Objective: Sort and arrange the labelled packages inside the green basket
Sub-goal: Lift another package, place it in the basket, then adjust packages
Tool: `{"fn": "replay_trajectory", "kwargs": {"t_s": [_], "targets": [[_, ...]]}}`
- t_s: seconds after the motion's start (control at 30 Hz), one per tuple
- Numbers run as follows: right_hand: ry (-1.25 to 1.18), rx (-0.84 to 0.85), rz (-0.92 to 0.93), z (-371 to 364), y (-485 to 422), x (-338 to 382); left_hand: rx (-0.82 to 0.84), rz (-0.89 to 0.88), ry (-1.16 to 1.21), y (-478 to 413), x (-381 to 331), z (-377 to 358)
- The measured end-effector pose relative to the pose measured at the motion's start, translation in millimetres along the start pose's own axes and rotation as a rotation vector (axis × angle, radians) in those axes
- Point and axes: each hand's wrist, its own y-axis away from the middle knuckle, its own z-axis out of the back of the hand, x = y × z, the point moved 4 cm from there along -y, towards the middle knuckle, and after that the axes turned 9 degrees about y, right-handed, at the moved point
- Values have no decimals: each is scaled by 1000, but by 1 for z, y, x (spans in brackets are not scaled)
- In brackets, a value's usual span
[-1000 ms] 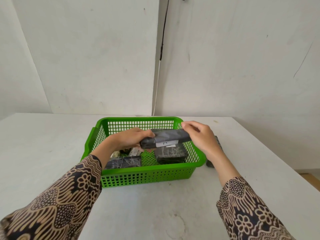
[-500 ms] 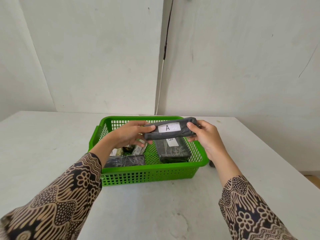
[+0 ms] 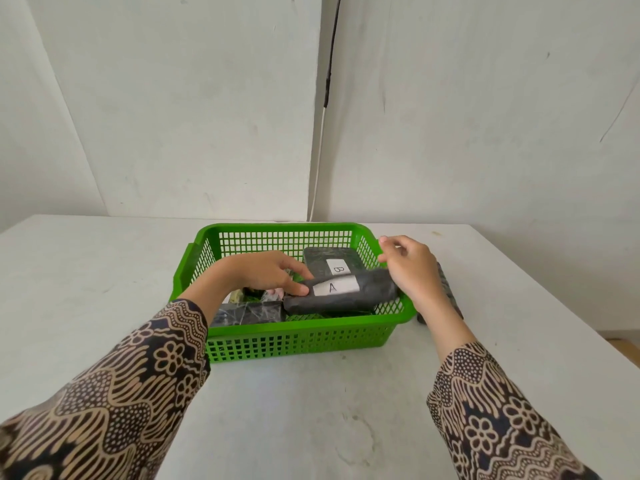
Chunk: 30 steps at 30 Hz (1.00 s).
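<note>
Pale grey table (image 3: 311,410), scuffed, set against a cracked whitewashed wall (image 3: 173,116). Green plastic mesh basket (image 3: 298,341) sits mid-table. I see my left hand (image 3: 266,275) pinching the dark wrapped package labelled A (image 3: 341,294) in the basket's near right part; right hand (image 3: 412,268) loose, fingers apart, beside it. Package labelled B (image 3: 332,266) lies behind.

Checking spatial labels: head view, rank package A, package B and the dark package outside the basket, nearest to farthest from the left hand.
1. Package A: under the left hand fingers, basket front.
2. Package B: behind A, basket back right.
3. Dark package on the table: outside the green basket, right side.
</note>
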Motion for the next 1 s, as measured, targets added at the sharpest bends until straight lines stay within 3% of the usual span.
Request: {"fn": "replay_trajectory", "kwargs": {"t_s": [0.27, 0.53, 0.77, 0.87, 1.0], "targets": [[6, 22, 18, -4, 1, 2, 80, 81, -334, -7, -4, -8], [141, 109, 91, -11, 6, 4, -5, 80, -235, -26, 18, -29], [230, 186, 138, -21, 14, 8, 92, 66, -195, -18, 14, -31], [291, 181, 143, -24, 13, 11, -28, 18, -148, -10, 12, -15], [270, 166, 150, -32, 9, 27, -433, -22, -76, 5, 19, 31]]}}
